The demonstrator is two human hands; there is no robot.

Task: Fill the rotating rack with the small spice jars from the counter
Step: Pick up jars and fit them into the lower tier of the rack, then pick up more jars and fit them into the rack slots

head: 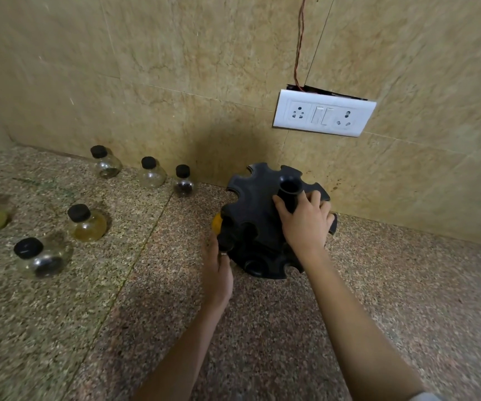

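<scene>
Six small jars stand loose on the speckled bench [262, 328]: three in a row along the wall, the nearest of them [183, 182] just beside the rack, and three further left toward the front, among them a yellow-filled jar [86, 222] and a dark-bottomed jar [41, 257]. The black rack [258, 224] sits near the wall, below a white socket plate [324, 116]. The right hand [305, 224] lies on the rack's top with its fingers [315, 198] wrapped around the central post, probably to keep the turning rack from spinning. The left hand [217, 270] is at the rack's left edge, fingers clamped on a black-capped orange jar [217, 222], which seems to be going into a slot; how far in it sits I cannot tell. Most slots in view look empty, so the filling has barely begun. Nothing blocks the way to the loose jars.
</scene>
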